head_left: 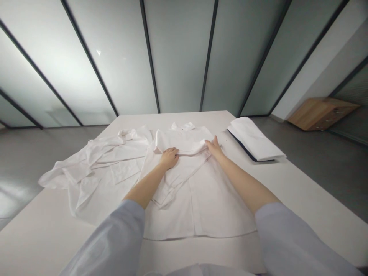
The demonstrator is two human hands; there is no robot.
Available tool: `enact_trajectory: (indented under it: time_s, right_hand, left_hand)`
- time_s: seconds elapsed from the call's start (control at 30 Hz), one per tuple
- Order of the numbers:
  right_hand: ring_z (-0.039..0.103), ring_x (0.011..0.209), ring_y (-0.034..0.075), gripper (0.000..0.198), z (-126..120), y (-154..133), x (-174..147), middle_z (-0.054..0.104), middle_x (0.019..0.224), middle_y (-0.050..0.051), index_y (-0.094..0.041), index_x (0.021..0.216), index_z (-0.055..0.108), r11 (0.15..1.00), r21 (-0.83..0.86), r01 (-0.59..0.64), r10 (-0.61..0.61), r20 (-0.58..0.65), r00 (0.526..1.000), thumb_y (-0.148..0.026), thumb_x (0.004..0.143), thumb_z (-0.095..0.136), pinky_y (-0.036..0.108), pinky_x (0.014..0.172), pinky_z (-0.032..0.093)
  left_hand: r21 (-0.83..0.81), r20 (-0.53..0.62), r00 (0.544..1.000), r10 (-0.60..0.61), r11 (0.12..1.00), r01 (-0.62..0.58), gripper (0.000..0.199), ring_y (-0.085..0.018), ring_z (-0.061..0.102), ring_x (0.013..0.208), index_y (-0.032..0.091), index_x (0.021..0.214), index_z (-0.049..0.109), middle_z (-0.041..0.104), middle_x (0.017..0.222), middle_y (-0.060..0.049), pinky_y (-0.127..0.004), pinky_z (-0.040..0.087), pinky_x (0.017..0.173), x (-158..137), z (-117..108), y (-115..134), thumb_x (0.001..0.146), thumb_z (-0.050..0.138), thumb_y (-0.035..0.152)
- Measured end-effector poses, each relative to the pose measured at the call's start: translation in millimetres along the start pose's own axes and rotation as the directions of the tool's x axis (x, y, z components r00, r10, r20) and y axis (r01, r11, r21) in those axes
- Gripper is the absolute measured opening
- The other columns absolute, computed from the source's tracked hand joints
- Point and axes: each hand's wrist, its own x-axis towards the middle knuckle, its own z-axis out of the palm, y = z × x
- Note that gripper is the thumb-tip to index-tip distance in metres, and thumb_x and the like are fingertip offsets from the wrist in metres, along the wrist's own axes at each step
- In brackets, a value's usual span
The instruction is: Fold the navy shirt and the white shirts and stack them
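Note:
A white coat (212, 203) lies on the table with its collar (183, 126) at the far end and its hem toward me. Across its upper part runs a thick, raised fold of cloth. My left hand (169, 157) rests palm down on the left part of this fold, its fingers lying flat and pointing right. At the fold's right end, my right hand (214, 147) holds the cloth's edge, thumb on top; some of its fingers are hidden. A sleeve lies slantwise below the fold, between my forearms.
A second white garment (100, 161), rumpled, lies left of the coat, partly over the table's left edge. To the right, a folded white cloth (254, 138) rests on something dark near the white table's (304, 203) edge. A wooden cabinet (319, 113) stands on the floor beyond.

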Motion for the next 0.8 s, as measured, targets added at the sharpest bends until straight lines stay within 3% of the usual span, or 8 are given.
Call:
enact_trajectory:
  time_s: [0.13, 0.3, 0.4, 0.5, 0.63, 0.8]
  right_hand:
    - [0.052, 0.124, 0.027, 0.067, -2, -16, 10, 0.056, 0.136, 0.012, -0.018, 0.134, 0.049, 0.982, 0.073, -0.175, 0.178, -0.025, 0.984, -0.039, 0.071, 0.061, 0.034, 0.105, 0.040]
    - [0.062, 0.094, 0.024, 0.039, -6, -26, 8, 0.069, 0.099, 0.007, -0.018, 0.099, 0.066, 0.989, 0.085, -0.120, 0.125, -0.051, 0.991, -0.030, 0.062, 0.061, 0.034, 0.084, 0.048]
    - [0.060, 0.078, 0.021, 0.028, -17, -27, 3, 0.066, 0.078, 0.002, -0.019, 0.085, 0.067, 0.991, 0.126, -0.055, 0.064, -0.068, 0.996, -0.029, 0.062, 0.057, 0.031, 0.074, 0.047]
    - [0.059, 0.072, 0.018, 0.025, -32, -26, -7, 0.065, 0.074, 0.000, -0.019, 0.084, 0.067, 0.971, 0.238, -0.036, 0.062, -0.104, 0.993, -0.030, 0.064, 0.056, 0.028, 0.066, 0.045]
    - [0.058, 0.066, 0.017, 0.019, -48, -16, -28, 0.064, 0.069, 0.000, -0.020, 0.081, 0.064, 0.913, 0.374, -0.165, 0.203, -0.065, 0.977, -0.026, 0.064, 0.057, 0.026, 0.059, 0.045]
    - [0.060, 0.064, 0.016, 0.016, -66, -1, -54, 0.065, 0.067, 0.000, -0.020, 0.078, 0.064, 0.887, 0.385, -0.255, 0.279, -0.008, 0.960, -0.021, 0.063, 0.060, 0.024, 0.056, 0.046]
  left_hand:
    - [0.000, 0.003, 1.000, 0.004, 1.000, -0.004, 0.040, -0.021, 0.049, 0.128, 0.023, 0.129, 0.058, 0.055, 0.138, -0.007, -0.037, 0.040, 0.107, -1, 0, 0, 0.091, 0.044, 0.026]
    - [-0.009, 0.000, 1.000, 0.007, 1.000, -0.007, 0.041, -0.022, 0.048, 0.128, 0.021, 0.129, 0.057, 0.054, 0.139, -0.008, -0.038, 0.040, 0.107, -1, 0, 0, 0.091, 0.043, 0.025]
    - [-0.011, 0.004, 1.000, 0.008, 1.000, -0.008, 0.041, -0.022, 0.048, 0.128, 0.021, 0.129, 0.057, 0.055, 0.139, -0.008, -0.039, 0.039, 0.107, -1, -1, 1, 0.091, 0.043, 0.025]
    - [0.000, -0.006, 1.000, 0.011, 1.000, -0.011, 0.042, -0.022, 0.048, 0.129, 0.022, 0.130, 0.057, 0.054, 0.140, -0.008, -0.038, 0.038, 0.108, -1, -1, 2, 0.090, 0.043, 0.023]
    - [0.079, -0.048, 0.999, 0.021, 0.997, -0.017, 0.047, -0.025, 0.044, 0.132, 0.019, 0.133, 0.054, 0.051, 0.142, -0.010, -0.042, 0.031, 0.113, -3, -2, 4, 0.087, 0.046, 0.023]
    - [0.173, -0.084, 0.995, 0.046, 0.984, -0.031, 0.051, -0.028, 0.038, 0.136, 0.018, 0.133, 0.055, 0.048, 0.145, -0.012, -0.048, 0.023, 0.116, -6, -4, 5, 0.083, 0.050, 0.024]
